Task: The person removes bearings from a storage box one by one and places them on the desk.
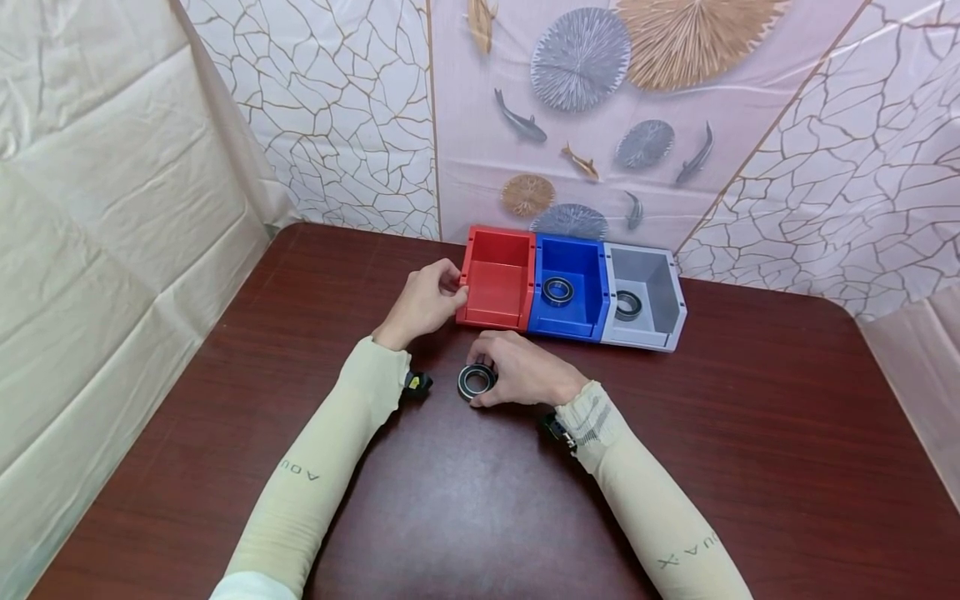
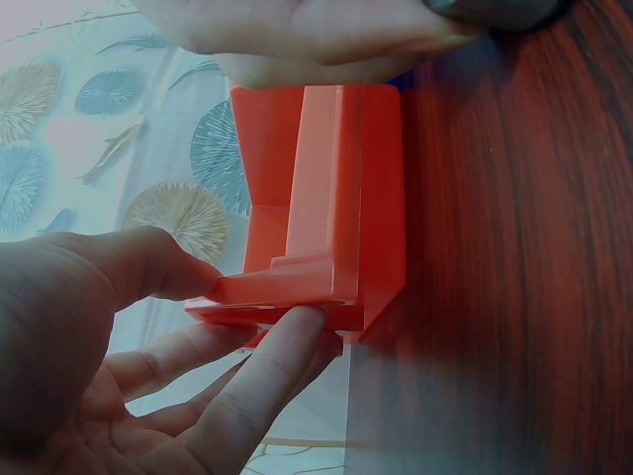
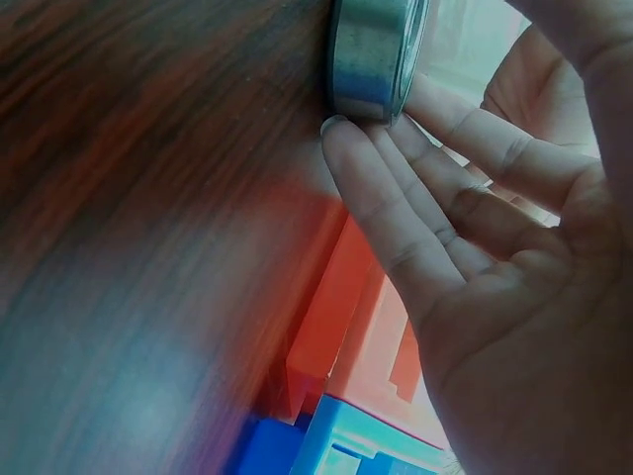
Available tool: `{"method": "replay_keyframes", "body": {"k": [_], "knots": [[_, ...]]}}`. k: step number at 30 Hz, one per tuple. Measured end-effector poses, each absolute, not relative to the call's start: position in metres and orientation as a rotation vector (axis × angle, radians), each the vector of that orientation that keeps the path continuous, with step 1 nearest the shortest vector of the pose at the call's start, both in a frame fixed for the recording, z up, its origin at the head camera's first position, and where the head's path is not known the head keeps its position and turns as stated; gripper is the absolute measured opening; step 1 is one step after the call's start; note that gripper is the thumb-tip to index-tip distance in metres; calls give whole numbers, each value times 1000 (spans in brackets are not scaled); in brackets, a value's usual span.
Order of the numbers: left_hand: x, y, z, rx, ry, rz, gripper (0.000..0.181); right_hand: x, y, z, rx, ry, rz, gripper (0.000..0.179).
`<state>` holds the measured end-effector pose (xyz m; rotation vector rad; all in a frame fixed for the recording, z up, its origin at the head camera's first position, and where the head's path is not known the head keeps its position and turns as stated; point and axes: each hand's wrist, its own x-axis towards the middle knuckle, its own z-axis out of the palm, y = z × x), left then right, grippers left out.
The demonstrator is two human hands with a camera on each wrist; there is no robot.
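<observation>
My left hand [image 1: 423,302] pinches the left wall of the red bin [image 1: 497,287]. In the left wrist view, the thumb lies over the wall's edge and fingers [image 2: 259,381] are on its outer side. My right hand [image 1: 528,371] holds a ball bearing [image 1: 463,385] by its rim, between thumb and fingers, in front of the red bin. The right wrist view shows the smooth metal side of this bearing [image 3: 368,61] against the fingertips; whether it touches the table cannot be told. Inside the red bin no bearing shows.
A blue bin [image 1: 590,287] and a grey bin [image 1: 663,292] adjoin the red one in a row. One bearing [image 1: 546,293] lies in the blue bin, another bearing [image 1: 635,314] in the grey. The dark wooden table [image 1: 787,433] ends at a patterned curtain [image 1: 360,125].
</observation>
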<state>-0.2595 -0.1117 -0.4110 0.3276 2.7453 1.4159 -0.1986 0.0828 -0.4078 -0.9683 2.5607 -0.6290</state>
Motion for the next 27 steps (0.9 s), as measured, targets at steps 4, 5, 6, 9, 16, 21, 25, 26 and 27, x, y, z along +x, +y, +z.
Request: {"method": "replay_keyframes", "body": {"k": [4, 5, 6, 9, 16, 21, 25, 26, 27], "knots": [[-260, -112, -411, 325, 2742, 1416, 17, -198, 83, -407, -964, 2559, -624, 45], [-260, -112, -411, 325, 2742, 1416, 17, -198, 83, -407, -964, 2559, -622, 45], [-260, -112, -411, 324, 2742, 1417, 17, -198, 83, -407, -966, 2559, -620, 45], [-260, -112, -410, 325, 2740, 1421, 17, -198, 83, -407, -973, 2557, -618, 45], [-260, -112, -410, 325, 2736, 1422, 17, -199, 83, -407, -950, 2543, -635, 46], [-260, -112, -410, 326, 2742, 1426, 17, -200, 84, -408, -950, 2530, -637, 47], [-260, -112, -410, 327, 2747, 1417, 17, -201, 85, -409, -955, 2522, -640, 47], [-260, -112, -410, 327, 2748, 1414, 17, -201, 85, -409, -958, 2520, -645, 48], [-260, -112, -411, 328, 2748, 1412, 17, -201, 85, -409, -959, 2519, -646, 48]]}}
